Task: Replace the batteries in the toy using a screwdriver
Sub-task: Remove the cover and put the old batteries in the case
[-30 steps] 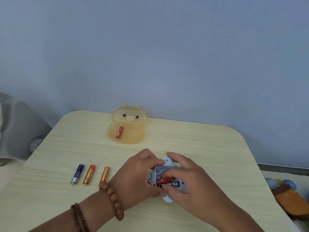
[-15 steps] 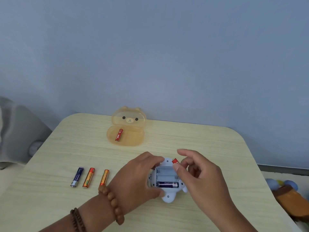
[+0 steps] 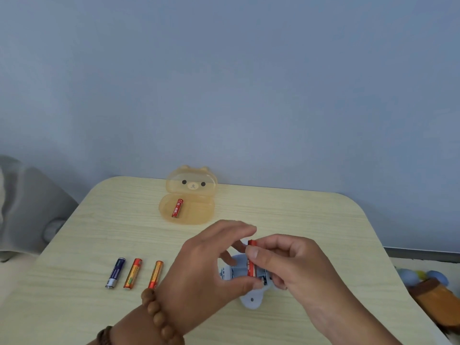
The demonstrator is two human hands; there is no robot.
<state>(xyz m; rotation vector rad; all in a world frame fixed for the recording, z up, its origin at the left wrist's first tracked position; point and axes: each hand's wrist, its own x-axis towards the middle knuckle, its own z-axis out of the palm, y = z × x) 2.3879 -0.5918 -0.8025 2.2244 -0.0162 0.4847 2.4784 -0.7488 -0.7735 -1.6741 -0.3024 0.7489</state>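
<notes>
Your right hand [image 3: 293,265] is pinching the red battery [image 3: 252,268] over the toy [image 3: 246,302]. Your left hand [image 3: 206,270] is gripping the toy.

The bench [image 3: 298,220] is seen from one head camera, looking forward and down, close above its near edge.

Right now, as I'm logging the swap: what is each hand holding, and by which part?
Right hand pinches the red battery by its upper half, thumb in front. Left hand holds the toy, thumb on its near edge.
</notes>
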